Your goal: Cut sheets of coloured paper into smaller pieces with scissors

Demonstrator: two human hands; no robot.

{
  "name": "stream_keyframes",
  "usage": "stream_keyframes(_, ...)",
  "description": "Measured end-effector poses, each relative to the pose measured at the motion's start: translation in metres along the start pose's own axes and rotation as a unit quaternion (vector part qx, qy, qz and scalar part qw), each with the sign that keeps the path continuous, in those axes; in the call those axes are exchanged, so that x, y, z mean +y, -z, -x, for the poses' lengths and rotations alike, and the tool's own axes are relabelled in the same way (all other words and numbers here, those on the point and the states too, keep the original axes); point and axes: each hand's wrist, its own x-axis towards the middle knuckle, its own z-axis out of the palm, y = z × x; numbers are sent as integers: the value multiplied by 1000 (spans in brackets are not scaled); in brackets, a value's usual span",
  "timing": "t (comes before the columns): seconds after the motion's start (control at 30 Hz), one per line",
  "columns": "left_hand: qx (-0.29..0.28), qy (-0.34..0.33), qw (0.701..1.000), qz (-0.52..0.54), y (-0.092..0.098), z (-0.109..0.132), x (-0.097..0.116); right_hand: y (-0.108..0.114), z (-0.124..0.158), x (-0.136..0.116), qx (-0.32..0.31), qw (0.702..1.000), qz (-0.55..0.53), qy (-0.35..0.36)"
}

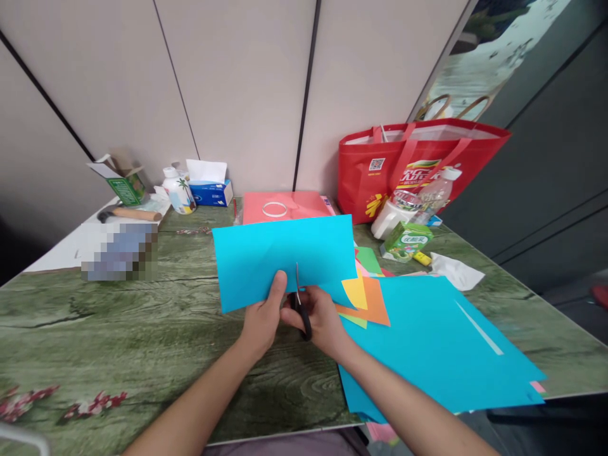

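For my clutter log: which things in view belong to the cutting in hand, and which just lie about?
In use: left hand holding the light-blue paper sheet; right hand with black-handled metal scissors at its lower edge.
Lying about: red fabric shopping bag, blue cardboard tissue box, wooden-handled hammer, green drink carton, orange paper scraps.

The desk (142, 329) wears a green wood-grain cover, printed with red blossoms near its front edge. At the back left stand an open green carton (123, 180), a white bottle (178, 193) and a blue tissue box (211, 191), with a wooden-handled tool (133, 214) lying just before the carton. A red folder (304, 206) lies flat at centre back. To the right stands a red shopping bag (413, 158), and before it a white jar (390, 216), a clear plastic bottle (434, 190) and a green drink carton (406, 240). Crumpled white paper (456, 269) lies nearby. Large blue sheets (427, 348) cover the near right corner and overhang the edge, with orange, yellow and green scraps (375, 304) at their far left corner.
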Motion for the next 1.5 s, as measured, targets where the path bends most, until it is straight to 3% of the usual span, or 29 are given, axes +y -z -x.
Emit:
stream_keyframes(0.37,-42,-28,999,-6,2,-1,-5,1,0,-2,15,1000,1,13)
stream_keyframes(0.77,-26,-10,1000,-4,2,-1,-6,1,0,-2,21,1000,13,-7)
stream_keyframes(1.5,-47,7,997,-67,4,1,-2,-1,1,-11,21,998,47,-43)
